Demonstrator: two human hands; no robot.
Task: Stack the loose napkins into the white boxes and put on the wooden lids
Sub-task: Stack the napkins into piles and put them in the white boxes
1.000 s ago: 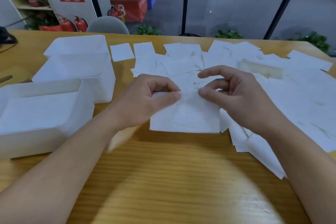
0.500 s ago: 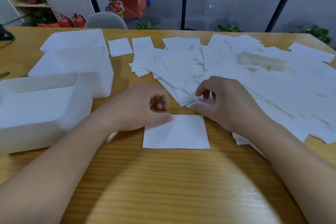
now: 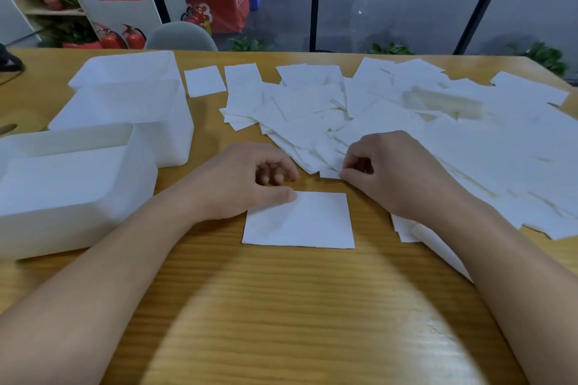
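White napkin (image 3: 298, 220), one flat square, lies on the wooden table (image 3: 281, 306) just before me, pinned at its upper left corner by my left hand (image 3: 240, 181), thumb pressing so it won't slide. My right hand (image 3: 391, 172), just beyond its far right corner, pinches another sheet at the edge of the loose napkins (image 3: 406, 134). White boxes (image 3: 125, 122) wait open at my left.

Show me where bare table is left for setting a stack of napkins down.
Bare wood spreads along the near table edge, below the single napkin and between the forearms. A narrower strip lies between the white boxes and the napkin pile. The whole right side is crowded with overlapping napkins.
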